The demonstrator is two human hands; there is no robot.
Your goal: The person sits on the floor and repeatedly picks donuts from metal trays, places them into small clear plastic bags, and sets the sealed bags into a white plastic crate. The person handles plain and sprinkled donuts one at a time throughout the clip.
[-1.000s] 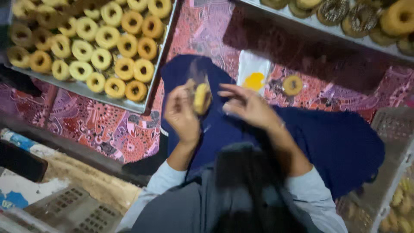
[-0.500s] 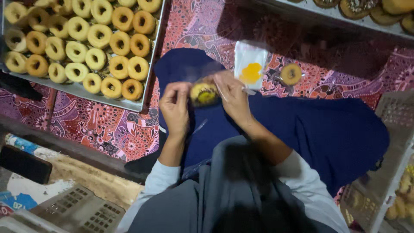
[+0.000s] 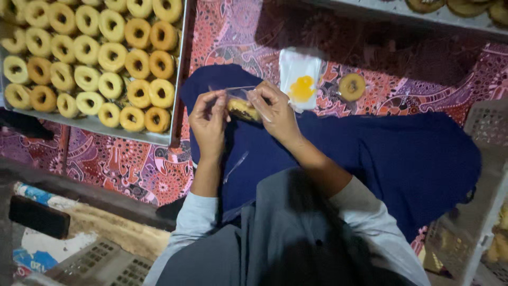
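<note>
My left hand point(image 3: 209, 119) and my right hand point(image 3: 272, 108) hold a clear plastic bag point(image 3: 238, 98) between them, over my dark blue lap cloth point(image 3: 370, 159). A ring-shaped donut point(image 3: 242, 109) sits inside the bag. My left fingers pinch the bag's left edge; my right hand grips its right side. A small stack of clear bags with a yellow print point(image 3: 300, 79) lies just beyond my right hand. One loose donut point(image 3: 352, 86) rests on the patterned mat to the right of that stack.
A metal tray point(image 3: 132, 136) of several golden ring donuts point(image 3: 100, 58) lies at the upper left. A red patterned mat point(image 3: 127, 164) covers the floor. Another tray of donuts point(image 3: 455, 6) is at the top right, white plastic crates point(image 3: 484, 212) at the right.
A second ago my left hand held the donut bare, the right hand apart. The hands came together, and the donut now sits in the clear bag held by both.
</note>
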